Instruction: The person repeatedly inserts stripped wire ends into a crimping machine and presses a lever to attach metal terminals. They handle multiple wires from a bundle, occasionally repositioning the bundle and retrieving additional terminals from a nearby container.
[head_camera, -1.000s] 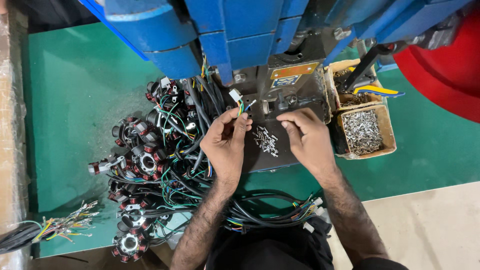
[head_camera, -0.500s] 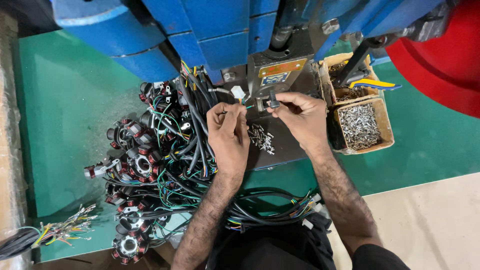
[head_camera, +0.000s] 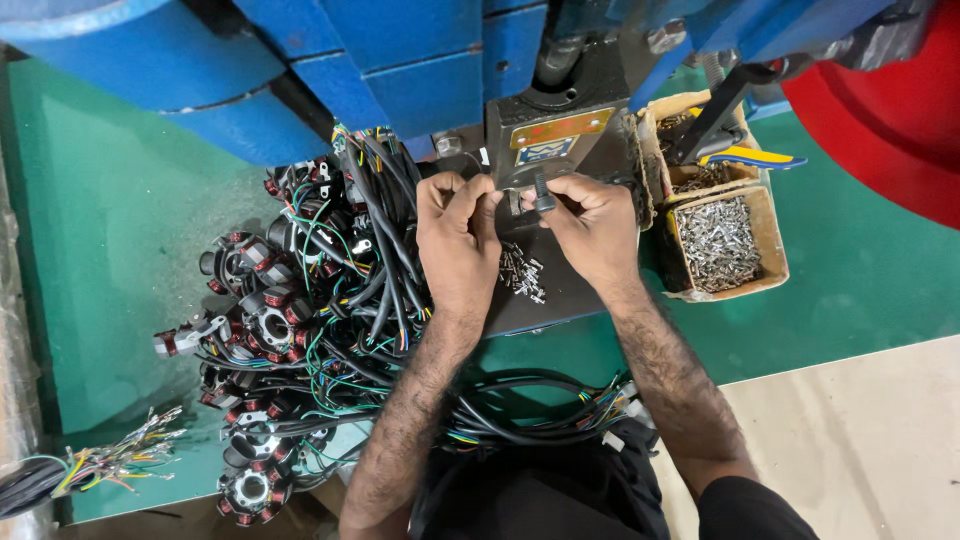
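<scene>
I see my left hand (head_camera: 458, 240) and right hand (head_camera: 592, 225) meeting at the dark metal die block (head_camera: 548, 165) under the blue press body (head_camera: 400, 60). The left fingers (head_camera: 480, 200) are pinched together on something tiny, probably a wire end, but it is too small for me to make out, so I cannot say which way it points. The right fingers (head_camera: 545, 200) are curled closed around a short dark upright pin (head_camera: 541, 190), its long axis running toward the press. What lies between both thumbs is hidden. A small heap of silver metal terminals (head_camera: 522, 272) lies on the block's plate just below my hands. The cardboard box of silver terminals (head_camera: 725, 245) sits to the right, and the pile of black-cabled stator coils (head_camera: 300, 320) spreads left across the green tabletop (head_camera: 110, 230).
</scene>
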